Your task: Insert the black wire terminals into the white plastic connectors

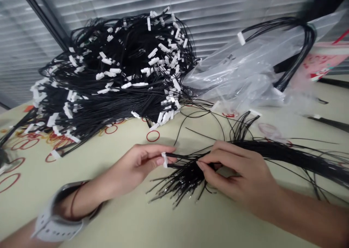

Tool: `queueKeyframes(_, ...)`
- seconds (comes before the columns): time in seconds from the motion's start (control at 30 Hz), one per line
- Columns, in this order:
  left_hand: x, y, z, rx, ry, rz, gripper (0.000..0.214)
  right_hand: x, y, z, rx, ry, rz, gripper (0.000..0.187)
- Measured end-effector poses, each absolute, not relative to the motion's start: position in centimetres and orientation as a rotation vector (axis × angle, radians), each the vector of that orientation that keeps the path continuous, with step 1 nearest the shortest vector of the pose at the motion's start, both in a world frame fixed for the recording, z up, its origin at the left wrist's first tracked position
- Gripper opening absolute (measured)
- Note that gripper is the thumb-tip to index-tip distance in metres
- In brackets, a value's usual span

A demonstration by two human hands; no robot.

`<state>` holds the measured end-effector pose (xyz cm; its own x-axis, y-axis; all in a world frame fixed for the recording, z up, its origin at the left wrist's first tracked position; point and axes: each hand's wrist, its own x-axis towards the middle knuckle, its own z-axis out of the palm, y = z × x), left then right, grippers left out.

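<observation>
My left hand [133,168] pinches a small white connector [164,160] between thumb and fingers, with black wires running out of it. My right hand [240,171] holds a thin bunch of those black wires [188,160] between thumb and fingertips. A thick black wire bundle [289,154] stretches away to the right behind that hand. Below my fingers, loose wire ends with small metal terminals [180,184] fan out over the table. A big heap of black wires with white connectors [114,73] lies beyond my hands.
A clear plastic bag [240,70] holding a looped black wire bundle lies at the back right, beside a pink package [324,59]. Red rubber bands [153,136] are scattered on the pale table [163,222]. Window blinds [24,33] stand behind. A white band [58,215] circles my left wrist.
</observation>
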<state>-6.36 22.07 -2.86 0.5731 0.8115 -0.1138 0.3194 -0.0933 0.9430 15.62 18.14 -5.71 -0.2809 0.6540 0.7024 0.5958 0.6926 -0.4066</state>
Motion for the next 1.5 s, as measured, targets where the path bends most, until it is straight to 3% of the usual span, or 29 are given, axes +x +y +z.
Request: queueKeyframes(1.5, -6.38, 22.14, -2.96, 1.713, 1.018, 0.519, 0.027, 15.68, 17.86, -5.38, -0.965, -2.053, 0.121, 0.013)
